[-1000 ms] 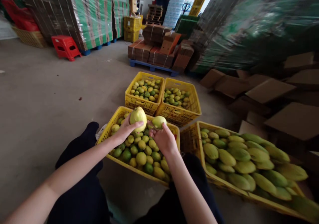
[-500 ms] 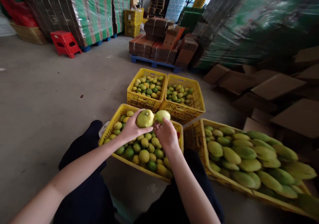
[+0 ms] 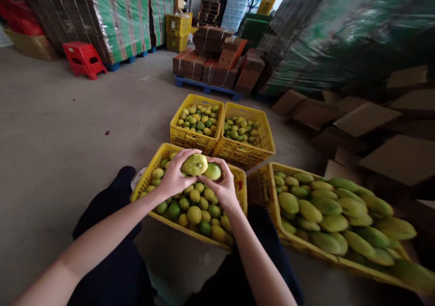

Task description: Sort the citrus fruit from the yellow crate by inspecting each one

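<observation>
Over a yellow crate point(image 3: 154, 211) of green and yellow lemons, my left hand point(image 3: 176, 173) is closed around a large yellow-green lemon point(image 3: 195, 164) with its stem end showing. My right hand point(image 3: 224, 186) grips a smaller, greener lemon point(image 3: 213, 172), thumb and fingers on either side of it. The two lemons are close together at the middle of the view, and my thumbs nearly meet below them. Beneath my hands lie many loose lemons point(image 3: 195, 215) of mixed size; my hands and forearms hide part of the crate.
Two more yellow crates point(image 3: 199, 96) point(image 3: 268, 138) with lemons stand just beyond. To the right a yellow crate point(image 3: 282, 238) is heaped with long green fruit point(image 3: 335, 223). Flattened cartons point(image 3: 367, 118) lie behind it. A red stool point(image 3: 83, 60) and a blue pallet point(image 3: 207, 87) stand farther off.
My right hand has turned and drawn its lemon down and left, up beside the one in my left hand. The left-hand lemon has tilted, its stem end now facing lower. The view has shifted slightly.
</observation>
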`<state>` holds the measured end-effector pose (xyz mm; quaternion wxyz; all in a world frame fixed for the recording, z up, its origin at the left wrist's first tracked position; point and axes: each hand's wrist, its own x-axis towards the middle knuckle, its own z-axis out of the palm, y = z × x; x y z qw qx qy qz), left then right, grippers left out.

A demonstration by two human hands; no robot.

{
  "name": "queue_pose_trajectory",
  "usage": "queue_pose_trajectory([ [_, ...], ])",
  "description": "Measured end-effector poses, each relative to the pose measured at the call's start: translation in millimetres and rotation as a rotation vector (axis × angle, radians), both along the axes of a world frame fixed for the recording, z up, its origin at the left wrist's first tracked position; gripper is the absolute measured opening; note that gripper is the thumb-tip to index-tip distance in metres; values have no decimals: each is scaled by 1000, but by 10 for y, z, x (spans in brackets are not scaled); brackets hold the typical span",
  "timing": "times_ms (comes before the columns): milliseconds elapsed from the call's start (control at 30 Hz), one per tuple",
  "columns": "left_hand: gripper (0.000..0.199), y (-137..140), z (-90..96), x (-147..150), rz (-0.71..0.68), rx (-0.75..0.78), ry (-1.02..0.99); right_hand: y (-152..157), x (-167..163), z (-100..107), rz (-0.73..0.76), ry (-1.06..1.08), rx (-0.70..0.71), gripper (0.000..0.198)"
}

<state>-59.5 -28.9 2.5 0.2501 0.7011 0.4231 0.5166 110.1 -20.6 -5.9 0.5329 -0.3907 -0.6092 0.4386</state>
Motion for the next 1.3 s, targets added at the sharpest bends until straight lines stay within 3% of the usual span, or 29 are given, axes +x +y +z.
queue_pose_trajectory([
  [267,57,40,-31,39,-46,4,-73,13,33,-43,-14,-102,107,42],
  [400,58,18,13,59,-64,-124,-132,-3,29,-14,-94,-94,103,41],
  [500,54,-11,23,100,-75,-330,-298,-19,12,36,-132,-64,64,33],
  [600,43,-29,46,147,-211,-667,-557,-22,-8,68,-174,37,-84,26],
  [733,43,2,148,147,-428,-936,-951,34,-13,36,-135,314,-517,27],
  [867,44,50,233,78,-450,-1236,-1335,119,25,-9,-4,435,-764,27],
  [1000,42,87,204,22,-304,-1213,-1508,130,70,29,90,464,-775,31],
  [1133,37,116,155,-7,-291,-1276,-1522,107,107,93,96,419,-695,31],
  [1300,36,129,144,35,-206,-1272,-1575,153,131,47,59,577,-819,26],
])
